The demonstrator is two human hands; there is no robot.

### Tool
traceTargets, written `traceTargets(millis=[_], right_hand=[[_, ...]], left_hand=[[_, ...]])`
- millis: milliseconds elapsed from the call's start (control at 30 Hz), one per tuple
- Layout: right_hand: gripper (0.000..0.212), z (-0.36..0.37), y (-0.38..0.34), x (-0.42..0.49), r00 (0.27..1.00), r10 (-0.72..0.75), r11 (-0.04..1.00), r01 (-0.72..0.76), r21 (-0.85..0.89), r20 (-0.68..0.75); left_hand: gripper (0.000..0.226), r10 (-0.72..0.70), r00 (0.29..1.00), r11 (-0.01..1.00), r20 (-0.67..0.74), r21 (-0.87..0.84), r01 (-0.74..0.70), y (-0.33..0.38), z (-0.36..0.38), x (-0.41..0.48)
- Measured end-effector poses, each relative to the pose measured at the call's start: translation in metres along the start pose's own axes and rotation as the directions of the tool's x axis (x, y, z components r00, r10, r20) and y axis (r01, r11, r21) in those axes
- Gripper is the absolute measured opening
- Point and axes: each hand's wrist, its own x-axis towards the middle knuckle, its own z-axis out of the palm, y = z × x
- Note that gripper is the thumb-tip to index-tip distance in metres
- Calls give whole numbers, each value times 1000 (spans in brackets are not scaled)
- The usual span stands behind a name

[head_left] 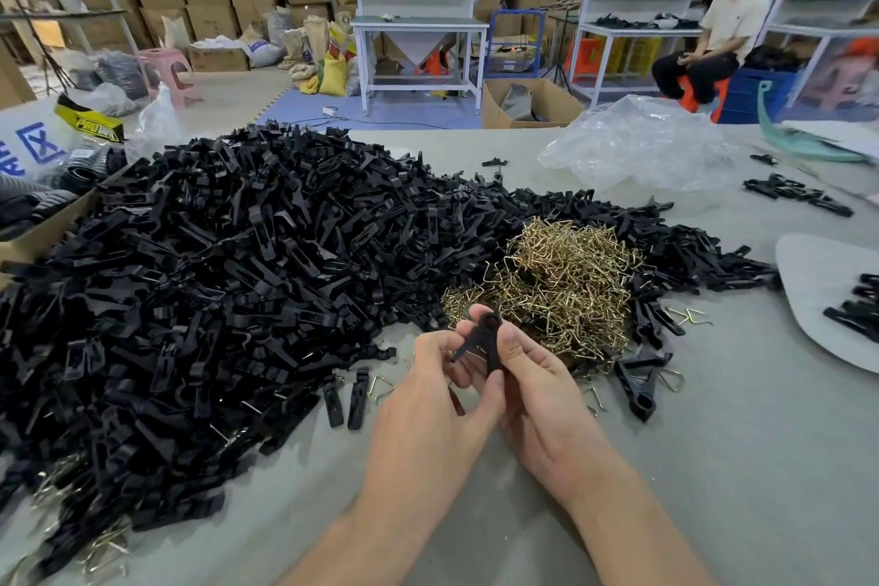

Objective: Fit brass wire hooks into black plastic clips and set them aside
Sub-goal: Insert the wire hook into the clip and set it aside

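A wide grey table (713,466) fills the view. A sprawling heap of black plastic clips (214,276) covers its left and middle and reaches the left edge. A smaller mound of brass wire hooks (561,281) sits right of centre, touching the heap. Bare table lies near and to the right. In front of the mound, the left hand (428,404) and right hand (537,395) meet, each grip clamped on one small black plastic clip (490,338) held above the table. A few loose clips (637,381) lie just beside the hands.

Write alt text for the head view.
A left hand and a right hand grip one black plastic clip over a grey table; beyond them lie a big heap of black clips and a pile of brass wire hooks.
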Motion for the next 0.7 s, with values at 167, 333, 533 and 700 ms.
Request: traceTargets(millis=[167, 333, 533, 700], right_hand=[[37, -1, 0, 0, 1000, 4, 1000, -4, -19, -17], [32, 1, 2, -3, 998, -47, 999, 46, -19, -29], [28, -9, -18, -10, 963, -205, 978, 207, -8, -177], [33, -52, -72, -22, 899, -288, 940, 331, 79, -330]], left_hand=[[36, -10, 1000, 1000, -5, 14, 10, 3, -2, -1], [32, 0, 1000, 999, -16, 43, 0, 5, -3, -4], [33, 101, 995, 994, 16, 28, -101, 37, 18, 8], [53, 162, 974, 986, 161, -67, -153, 97, 82, 32]])
